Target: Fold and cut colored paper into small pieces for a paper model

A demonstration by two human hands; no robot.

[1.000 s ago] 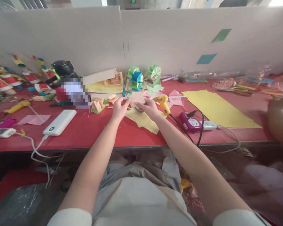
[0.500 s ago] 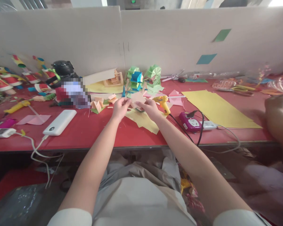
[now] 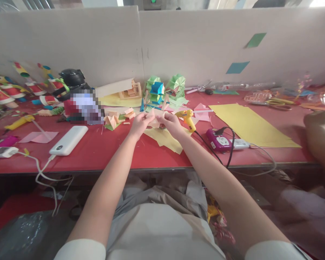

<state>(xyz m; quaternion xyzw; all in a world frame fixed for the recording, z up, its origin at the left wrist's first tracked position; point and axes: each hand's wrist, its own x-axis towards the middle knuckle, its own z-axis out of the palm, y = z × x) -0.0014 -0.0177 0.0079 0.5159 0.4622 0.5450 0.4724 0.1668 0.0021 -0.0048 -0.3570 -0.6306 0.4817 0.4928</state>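
A small piece of pale pink paper [image 3: 154, 122] is pinched between my two hands above the red table. My left hand [image 3: 140, 124] is closed on its left side, and my right hand [image 3: 172, 124] grips the right side with the fingertips close together. Part of the paper is hidden behind my fingers. Under my hands lies a sheet of yellow paper [image 3: 166, 140]. Just behind them stands a blue and green folded-paper model [image 3: 157, 93]. A yellow glue gun [image 3: 188, 120] rests right beside my right hand.
Folded peach paper [image 3: 112, 121] sits left of my hands, near a white power bank [image 3: 69, 141] with cables. A purple power adapter [image 3: 218, 140] and a large yellow sheet [image 3: 254, 124] lie to the right. Another person's arm [image 3: 319, 137] rests at the right edge.
My hands have come closer together at the fingertips. The paper, which lay flat and facing me, now looks bent or folded between them.
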